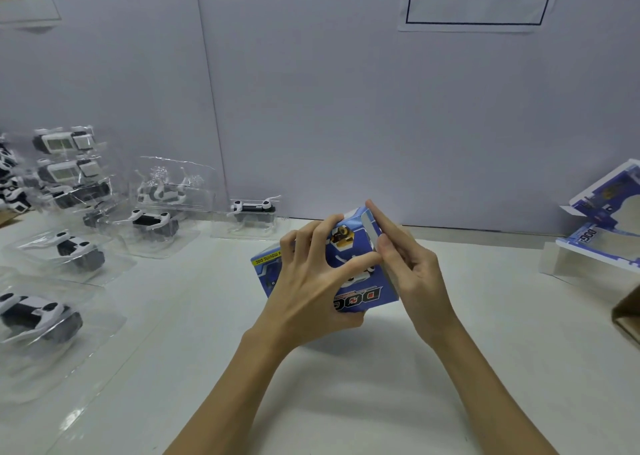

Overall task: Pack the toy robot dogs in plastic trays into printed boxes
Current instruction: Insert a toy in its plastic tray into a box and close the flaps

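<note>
A blue printed box (349, 267) with a dog picture and the word DOG sits tilted above the middle of the white table (346, 385). My left hand (311, 281) grips it from the front, fingers curled over its top and left side. With its fingers straight, my right hand (408, 264) presses the box's white end flap (372, 229) on the right side. Several black-and-white toy robot dogs in clear plastic trays lie at the left, such as one near tray (34, 316) and another tray (78, 252).
More dog trays are stacked at the far left (65, 167), and one dog (254, 208) stands by the wall. Flat printed boxes (602, 226) lean at the right. A brown carton corner (627, 316) shows at the right edge. A grey partition wall (346, 108) closes the back.
</note>
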